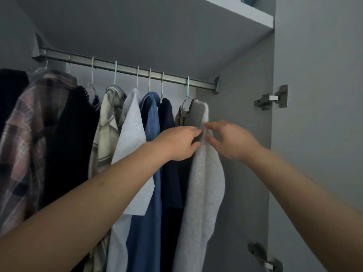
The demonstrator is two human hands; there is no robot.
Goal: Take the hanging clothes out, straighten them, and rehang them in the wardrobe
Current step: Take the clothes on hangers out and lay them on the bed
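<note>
The head camera looks into a grey wardrobe (245, 134), where a row of garments hangs from a horizontal metal rail (125, 68) under a pale shelf (235, 10). At the right end of the rail, a light grey fleecy knitted garment (204, 183) hangs on a pale teal plastic hanger (188, 89), just beside the wardrobe's side wall. Both hands meet at its front edge, a little below the shoulder. The left hand (176, 143) pinches that edge, thumb and fingers curled onto the fabric. The right hand (229, 140) pinches the same strip from the other side, fingertips (208, 138) touching the cloth, so each grip is closed on the garment. To its left hang a navy garment (170, 173), a blue denim shirt (149, 213), a pale blue-white shirt (131, 144), a cream checked shirt (106, 134), a black fuzzy garment (68, 144) and a pink-grey plaid shirt (21, 144). Two metal door hinges (271, 99) sit on the right.
</note>
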